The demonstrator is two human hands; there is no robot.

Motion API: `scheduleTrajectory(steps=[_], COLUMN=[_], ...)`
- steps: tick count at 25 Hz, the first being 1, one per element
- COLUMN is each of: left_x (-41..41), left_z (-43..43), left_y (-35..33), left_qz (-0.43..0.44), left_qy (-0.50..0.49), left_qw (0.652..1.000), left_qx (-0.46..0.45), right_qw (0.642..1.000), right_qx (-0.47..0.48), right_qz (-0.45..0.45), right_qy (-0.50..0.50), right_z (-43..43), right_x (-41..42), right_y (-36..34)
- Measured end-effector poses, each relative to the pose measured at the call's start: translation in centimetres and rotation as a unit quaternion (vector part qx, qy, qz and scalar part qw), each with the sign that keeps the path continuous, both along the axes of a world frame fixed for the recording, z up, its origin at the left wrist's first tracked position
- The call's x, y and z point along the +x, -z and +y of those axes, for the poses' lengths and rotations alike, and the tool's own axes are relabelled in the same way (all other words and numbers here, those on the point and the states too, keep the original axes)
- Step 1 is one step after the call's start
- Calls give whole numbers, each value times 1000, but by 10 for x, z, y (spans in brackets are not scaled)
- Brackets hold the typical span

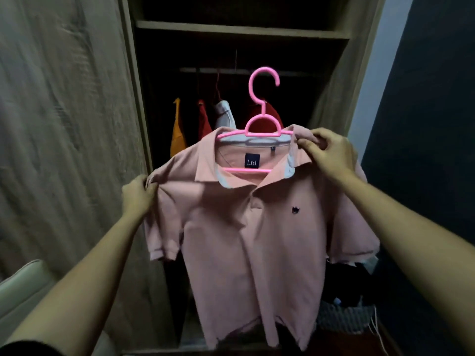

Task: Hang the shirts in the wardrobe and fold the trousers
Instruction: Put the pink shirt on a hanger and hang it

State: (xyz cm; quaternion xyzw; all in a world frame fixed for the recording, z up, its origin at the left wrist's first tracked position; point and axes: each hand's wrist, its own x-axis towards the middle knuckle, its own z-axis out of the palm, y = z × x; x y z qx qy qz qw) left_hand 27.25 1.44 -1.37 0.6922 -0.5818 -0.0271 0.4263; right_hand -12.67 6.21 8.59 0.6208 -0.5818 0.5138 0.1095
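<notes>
The step in hand is hanging a shirt. The pink shirt (244, 227) sits on a pink hanger (264, 109) and is held up mid-frame, in front of the open wardrobe (241, 29). The left hand (137, 195) pinches the shoulder seam at centre left, fingers bunched into the cloth. The right hand (329, 152) grasps the collar and shoulder at centre right, fingers curled over the fabric, probably with the hanger's end beneath, though that is hidden. The hanger's hook stands free, below the rail (205, 70) and not on it.

The shirt looks seated but a little skewed, with the collar pulled right, so this appears to be the last straightening before it goes in.

Next, one hand would need to shift to the hanger's neck, lift the hook above the rail and drop it on, most likely in the gap right of the hung shirts (178, 129) in the upper middle. The placket is open, so the shirt could slide off if tilted.

Dark clothes lie in a basket (344, 319) at lower right; whether they are trousers cannot be told.
</notes>
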Motion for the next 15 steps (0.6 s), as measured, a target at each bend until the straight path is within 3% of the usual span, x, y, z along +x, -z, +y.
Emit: scheduleTrajectory(steps=[4, 7, 10, 12, 13, 15], left_x=[6, 11, 19, 17, 13, -2], left_z=[-6, -6, -10, -15, -16, -13], left_y=[10, -1, -3, -15, -28, -62], left_qz=[5, 48, -7, -1, 30, 178], left_qy=[14, -41, -106, -106, -75, 90], left_qw=[1000, 996, 994, 994, 996, 973], left_qx=[-16, -67, 5, 0, -44, -115], right_qw=[998, 996, 994, 993, 993, 993], right_qx=[26, 46, 48, 45, 48, 63], right_qz=[-25, -44, -89, -100, -105, -104], right_qy=[49, 56, 41, 32, 29, 1], right_z=[-3, -2, -3, -3, -3, -5], right_x=[-9, -13, -9, -5, -3, 4], right_y=[2, 4, 1, -2, -3, -7])
